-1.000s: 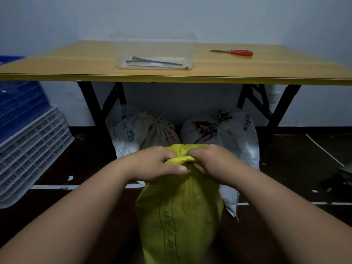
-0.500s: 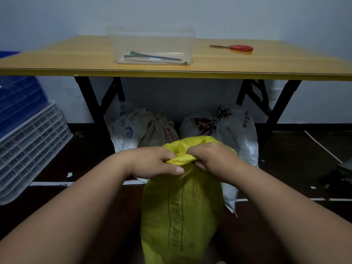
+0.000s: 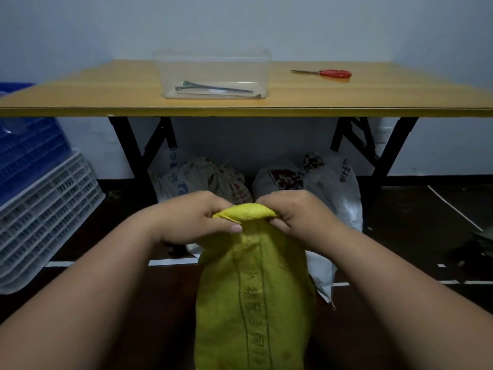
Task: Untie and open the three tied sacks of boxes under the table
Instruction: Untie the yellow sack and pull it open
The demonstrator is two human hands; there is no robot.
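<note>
A yellow woven sack (image 3: 253, 303) stands upright on the dark floor in front of me. My left hand (image 3: 194, 217) and my right hand (image 3: 296, 214) both pinch its bunched top, one on each side. No tie is visible on it. Behind it, under the table (image 3: 80, 110), a beige tied sack (image 3: 213, 177) sits at the left and a white printed sack (image 3: 328, 182) at the right, both partly hidden by my hands.
On the table stand a clear plastic box (image 3: 213, 73) holding a few thin items and red-handled scissors (image 3: 328, 73). Blue and white crates (image 3: 40, 204) are stacked at the left. Black table legs (image 3: 133, 156) flank the sacks. White tape lines cross the floor.
The yellow sack's top has been drawn flatter and wider between my hands, which have spread slightly apart. The view has shifted a little.
</note>
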